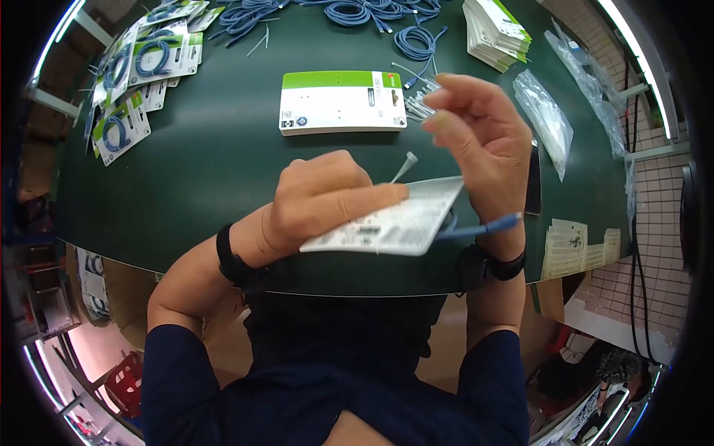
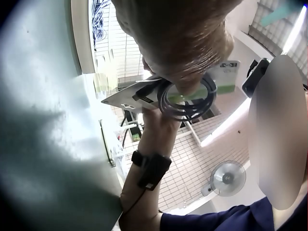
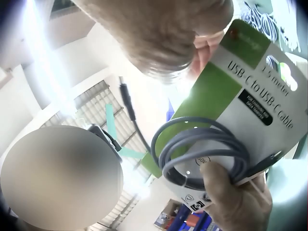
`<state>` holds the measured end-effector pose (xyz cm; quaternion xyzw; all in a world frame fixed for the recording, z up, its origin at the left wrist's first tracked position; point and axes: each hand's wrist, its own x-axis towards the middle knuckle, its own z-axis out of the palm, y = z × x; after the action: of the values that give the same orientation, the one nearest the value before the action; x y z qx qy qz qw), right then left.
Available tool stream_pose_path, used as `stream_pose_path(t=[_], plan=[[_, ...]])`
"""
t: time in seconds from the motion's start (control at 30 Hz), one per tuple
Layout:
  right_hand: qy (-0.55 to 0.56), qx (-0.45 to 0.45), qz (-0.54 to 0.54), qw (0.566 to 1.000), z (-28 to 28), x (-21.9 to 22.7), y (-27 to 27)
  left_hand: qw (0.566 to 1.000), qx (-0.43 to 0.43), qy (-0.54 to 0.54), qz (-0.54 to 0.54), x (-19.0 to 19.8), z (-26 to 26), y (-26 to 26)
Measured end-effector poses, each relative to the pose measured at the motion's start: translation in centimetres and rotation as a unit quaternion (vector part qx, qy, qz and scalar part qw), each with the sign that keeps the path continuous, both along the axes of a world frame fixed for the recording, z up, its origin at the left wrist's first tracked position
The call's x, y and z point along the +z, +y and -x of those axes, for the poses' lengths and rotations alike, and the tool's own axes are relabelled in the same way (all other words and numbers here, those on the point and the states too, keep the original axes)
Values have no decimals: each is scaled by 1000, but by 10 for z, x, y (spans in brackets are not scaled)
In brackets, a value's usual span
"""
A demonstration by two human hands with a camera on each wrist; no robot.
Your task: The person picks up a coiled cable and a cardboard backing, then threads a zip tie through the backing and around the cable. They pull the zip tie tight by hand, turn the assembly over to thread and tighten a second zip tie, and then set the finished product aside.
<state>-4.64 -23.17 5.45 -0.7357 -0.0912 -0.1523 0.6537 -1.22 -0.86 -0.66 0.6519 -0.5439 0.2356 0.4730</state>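
Note:
My left hand (image 1: 320,201) grips a green-and-white cable card (image 1: 401,223), its printed back facing up in the head view. In the right wrist view the thumb presses a coiled blue USB-C cable (image 3: 202,153) against the card's front. One cable plug (image 1: 508,223) sticks out past the card toward my right wrist. A white cable tie (image 1: 406,167) pokes up beyond the card's far edge. My right hand (image 1: 487,137) is raised just right of the card, fingers loosely bent, with nothing seen between thumb and fingertips.
A stack of blank cards (image 1: 342,104) lies ahead, beside loose cable ties (image 1: 420,102). Finished cable cards (image 1: 152,59) pile at the left. Coiled cables (image 1: 349,11) lie along the far side, with another card stack (image 1: 497,33) and plastic bags (image 1: 547,123) at the right.

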Motion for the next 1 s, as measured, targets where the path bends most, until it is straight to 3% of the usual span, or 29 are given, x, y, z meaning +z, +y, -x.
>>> stream_pose_path(t=[0.03,0.07,0.1,0.17,0.2,0.23,0.3,0.33,0.43,0.47,0.6,0.67,0.7,0.77,0.9,1.0], plan=[[-33,-93,-57,994,-3,-1,1,998,18,50,13,-1,-1,1],[-40,-87,-55,994,-4,-5,0,999,23,44,16,-1,-1,0],[-80,-110,-36,990,-3,-11,-2,983,66,165,49,0,0,-2],[-159,-156,1,975,-1,-16,-2,899,144,397,116,4,2,-8],[-213,-84,83,970,0,-15,0,900,147,391,121,7,0,-9],[-264,-14,164,950,1,-14,3,867,106,447,193,10,-3,-11],[-290,43,261,920,2,-18,22,772,14,545,327,15,-9,-14],[-294,44,261,918,0,-21,30,773,14,542,329,15,-10,-16],[-350,-15,395,849,-4,-32,45,752,11,523,401,9,-12,-26],[-353,-15,395,848,-3,-34,45,753,10,521,402,6,-11,-28],[-359,-53,432,826,-6,-31,50,821,115,474,296,5,-7,-24],[-385,-62,428,815,-5,-30,53,792,113,520,299,-3,-8,-24],[-375,-66,435,816,-5,-29,54,803,115,500,302,-2,-8,-22],[-365,-69,440,818,-4,-30,55,764,55,566,305,-3,-4,-20],[-375,-44,423,823,-3,-35,54,789,34,513,337,-3,-6,-24],[-388,-4,362,848,1,-35,56,769,36,541,339,3,-3,-22]])
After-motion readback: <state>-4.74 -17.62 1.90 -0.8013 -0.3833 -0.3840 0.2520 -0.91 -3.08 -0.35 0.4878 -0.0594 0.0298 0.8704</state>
